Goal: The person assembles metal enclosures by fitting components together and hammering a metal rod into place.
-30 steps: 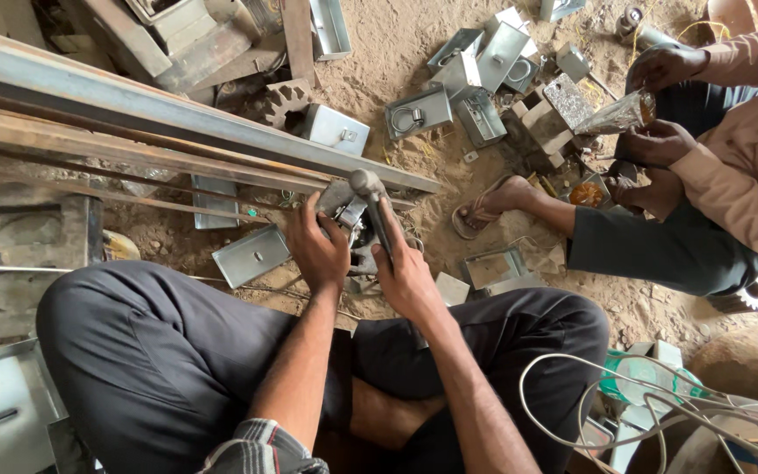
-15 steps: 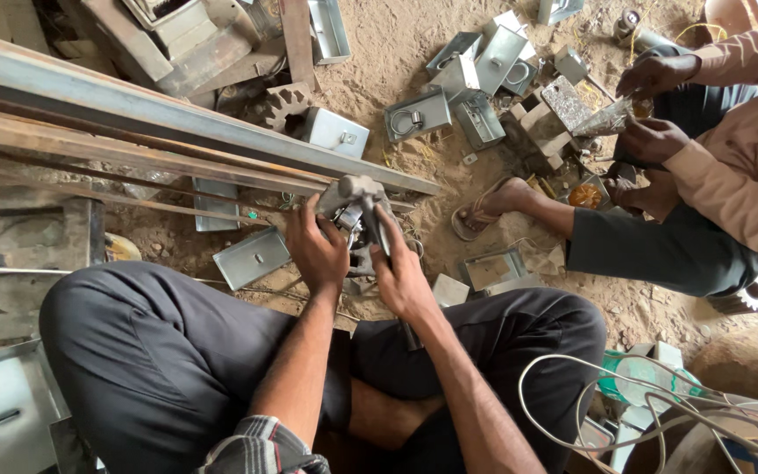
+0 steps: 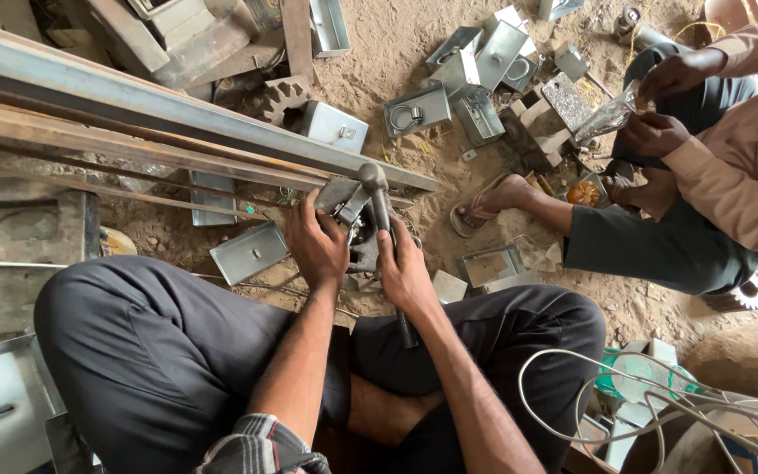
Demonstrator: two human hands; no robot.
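Raised again, hammer (image 3: 379, 206) stands above right hand (image 3: 407, 274) gripping it.

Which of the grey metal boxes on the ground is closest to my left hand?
The open metal box lying just left of your left hand, below the long beams; the other boxes are scattered farther up on the sand.

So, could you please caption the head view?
Left hand steadies a metal part while right hand grips a hammer.
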